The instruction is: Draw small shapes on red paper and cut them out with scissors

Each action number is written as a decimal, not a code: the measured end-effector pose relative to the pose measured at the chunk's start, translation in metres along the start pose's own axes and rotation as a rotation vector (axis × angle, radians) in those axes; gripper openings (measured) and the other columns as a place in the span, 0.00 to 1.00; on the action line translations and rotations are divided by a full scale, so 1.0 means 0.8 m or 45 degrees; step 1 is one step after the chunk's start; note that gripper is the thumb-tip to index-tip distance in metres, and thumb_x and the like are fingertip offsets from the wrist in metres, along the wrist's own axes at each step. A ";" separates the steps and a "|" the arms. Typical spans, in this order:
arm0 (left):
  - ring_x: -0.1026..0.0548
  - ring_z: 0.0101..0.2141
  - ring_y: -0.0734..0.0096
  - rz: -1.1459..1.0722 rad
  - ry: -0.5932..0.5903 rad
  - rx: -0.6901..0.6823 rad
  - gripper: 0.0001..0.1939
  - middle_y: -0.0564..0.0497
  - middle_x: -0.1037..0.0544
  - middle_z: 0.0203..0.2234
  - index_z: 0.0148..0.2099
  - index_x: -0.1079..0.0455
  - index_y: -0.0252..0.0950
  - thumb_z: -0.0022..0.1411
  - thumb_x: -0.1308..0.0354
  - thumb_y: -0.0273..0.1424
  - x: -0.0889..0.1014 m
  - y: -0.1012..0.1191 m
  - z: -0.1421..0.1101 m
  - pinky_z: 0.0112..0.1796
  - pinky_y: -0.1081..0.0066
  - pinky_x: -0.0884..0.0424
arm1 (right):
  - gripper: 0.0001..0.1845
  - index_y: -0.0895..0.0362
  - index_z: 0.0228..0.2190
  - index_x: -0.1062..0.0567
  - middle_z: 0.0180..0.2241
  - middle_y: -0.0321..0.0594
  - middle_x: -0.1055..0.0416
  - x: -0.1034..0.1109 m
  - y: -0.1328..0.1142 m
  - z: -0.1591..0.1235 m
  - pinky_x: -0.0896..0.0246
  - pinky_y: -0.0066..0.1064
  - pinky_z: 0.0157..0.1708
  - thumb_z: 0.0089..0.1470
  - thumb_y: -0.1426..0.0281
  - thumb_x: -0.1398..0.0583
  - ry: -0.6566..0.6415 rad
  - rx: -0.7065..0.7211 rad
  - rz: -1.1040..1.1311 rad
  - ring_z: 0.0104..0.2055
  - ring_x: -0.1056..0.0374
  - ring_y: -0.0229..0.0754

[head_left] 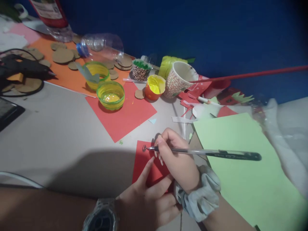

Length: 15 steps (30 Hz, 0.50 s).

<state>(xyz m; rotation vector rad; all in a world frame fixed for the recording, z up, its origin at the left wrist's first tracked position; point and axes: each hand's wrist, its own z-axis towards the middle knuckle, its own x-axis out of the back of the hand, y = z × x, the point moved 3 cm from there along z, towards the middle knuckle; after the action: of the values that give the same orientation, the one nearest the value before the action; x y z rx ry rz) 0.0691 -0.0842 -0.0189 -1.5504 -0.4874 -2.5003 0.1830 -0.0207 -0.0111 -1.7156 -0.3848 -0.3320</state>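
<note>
My right hand [176, 157] pinches a black gel pen [216, 154], whose tip touches a small piece of red paper [141, 165]. A little dark round mark [144, 148] shows at the pen tip, near the paper's upper left corner. Across the lower part of the same paper lies my left hand [151, 199], fingers spread and pressing it flat. My hands cover much of the paper. A grey scrunchie [199, 194] circles the right wrist, and a watch [102, 216] is on the left.
A larger red sheet [117, 125] carries a yellow-green bowl [110, 96]. Behind stand a small orange cup [154, 88] with yellow paint and a patterned cup [179, 80]. Green paper [240, 173] lies at right. A glue gun [24, 69], cardboard discs [63, 56] and a plastic bottle [103, 46] are at left.
</note>
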 end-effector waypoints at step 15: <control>0.31 0.52 0.67 0.201 0.069 -0.108 0.15 0.68 0.23 0.38 0.45 0.26 0.55 0.70 0.53 0.31 0.004 -0.007 0.005 0.61 0.38 0.72 | 0.16 0.54 0.24 0.41 0.20 0.29 0.40 -0.003 0.004 0.000 0.45 0.27 0.25 0.64 0.64 0.49 -0.021 0.007 0.044 0.22 0.42 0.34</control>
<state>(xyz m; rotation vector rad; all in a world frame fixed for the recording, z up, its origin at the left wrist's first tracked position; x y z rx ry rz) 0.0694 -0.0779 -0.0155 -1.4825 -0.2441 -2.4637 0.1817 -0.0210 -0.0149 -1.7188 -0.3673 -0.2919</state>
